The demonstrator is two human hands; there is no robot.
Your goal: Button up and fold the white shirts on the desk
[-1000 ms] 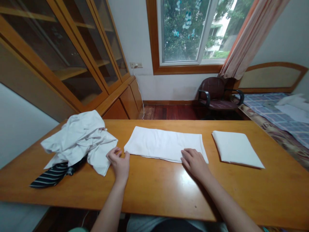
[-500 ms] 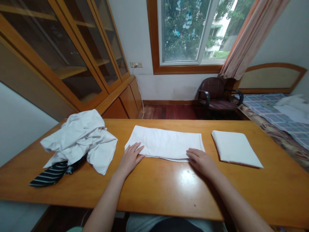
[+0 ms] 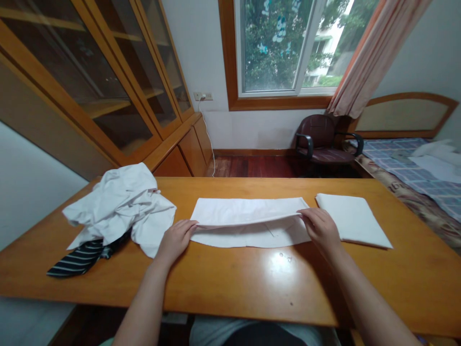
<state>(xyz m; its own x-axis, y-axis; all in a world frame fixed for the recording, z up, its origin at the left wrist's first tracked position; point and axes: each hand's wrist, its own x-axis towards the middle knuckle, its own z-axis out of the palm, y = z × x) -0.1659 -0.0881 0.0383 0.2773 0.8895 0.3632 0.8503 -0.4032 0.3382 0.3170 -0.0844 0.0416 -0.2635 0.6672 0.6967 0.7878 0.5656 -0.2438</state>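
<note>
A white garment (image 3: pixel 248 211), folded into a wide strip, lies across the middle of the wooden table (image 3: pixel 230 283). Its near edge is lifted off a lower layer whose rounded hem shows in front. My left hand (image 3: pixel 176 240) pinches the left end of that raised edge, and my right hand (image 3: pixel 320 228) pinches the right end. Beside my right hand sits a flat, folded white cloth bundle (image 3: pixel 355 221). To the left is a crumpled white garment (image 3: pixel 122 206), with a dark striped tie (image 3: pixel 79 259) sticking out from under it.
Along the left wall stands a wooden cabinet (image 3: pixel 144 110) with glass doors. Beyond the table are a brown office chair (image 3: pixel 322 142) and a window (image 3: pixel 281 48) with a pink curtain (image 3: pixel 378 57). A bed (image 3: pixel 414 158) is at the right.
Both hands, which lay flat on the near edge of the garment, now pinch it and have raised it. A lower layer has come into sight in front.
</note>
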